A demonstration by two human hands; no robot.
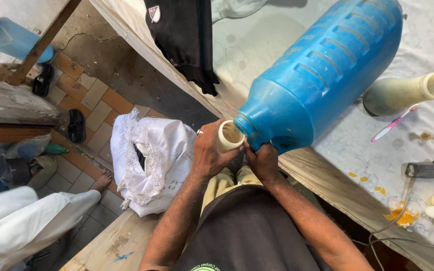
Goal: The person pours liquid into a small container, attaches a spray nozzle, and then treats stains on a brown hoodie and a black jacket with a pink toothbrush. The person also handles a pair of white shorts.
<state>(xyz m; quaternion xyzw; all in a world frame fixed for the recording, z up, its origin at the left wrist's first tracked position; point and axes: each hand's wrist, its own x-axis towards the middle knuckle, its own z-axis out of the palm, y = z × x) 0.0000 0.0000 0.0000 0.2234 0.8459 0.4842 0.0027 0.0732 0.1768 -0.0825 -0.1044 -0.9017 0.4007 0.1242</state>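
A big blue ribbed plastic drum (322,70) lies tilted on the cloth-covered table, its neck pointing down over the table's edge. My left hand (211,153) grips a small cream plastic bottle (228,136), held open-mouthed right at the drum's spout. My right hand (263,161) clasps the underside of the drum's neck, touching the left hand. Both forearms reach up from my lap.
A white woven sack (149,158) stands open on the tiled floor beside my knees. On the table (327,170) lie another cream bottle (403,93), a pink toothbrush (393,124), small white bottles and a cabled tool. Black cloth (184,35) hangs over the table's edge. Someone's white sleeve (21,221) is at left.
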